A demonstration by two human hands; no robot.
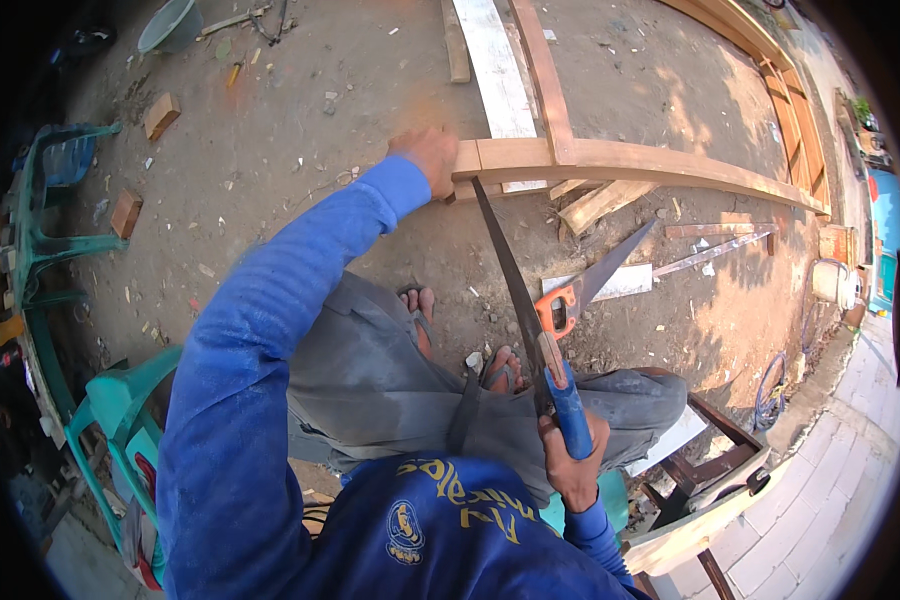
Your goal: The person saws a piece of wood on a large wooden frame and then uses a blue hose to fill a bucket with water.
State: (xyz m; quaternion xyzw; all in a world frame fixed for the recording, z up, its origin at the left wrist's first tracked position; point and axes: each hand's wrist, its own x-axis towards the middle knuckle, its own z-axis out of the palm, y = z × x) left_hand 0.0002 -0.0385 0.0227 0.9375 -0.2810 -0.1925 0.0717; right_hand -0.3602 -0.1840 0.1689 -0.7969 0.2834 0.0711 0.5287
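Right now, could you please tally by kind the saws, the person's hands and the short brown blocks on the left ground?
Saws: 2 (blue-handled saw, orange-handled saw)
Hands: 2 (left hand, right hand)
Blocks: 2 (upper block, lower block)
Total: 6

The handsaw (511, 275) has a long, dark, narrow blade that tapers toward its tip and a handle (570, 412) that is blue along its grip, with worn, wood-coloured material showing where it meets the blade. It slants from the lower right up to the left, its tip at the near edge of the wooden beam (638, 161), close to the beam's left end. Reddish brown and smooth-looking, the beam lies crosswise, appearing curved in the fisheye view, with a thin dark line (478, 153) crossing its upper face just above the saw's tip.
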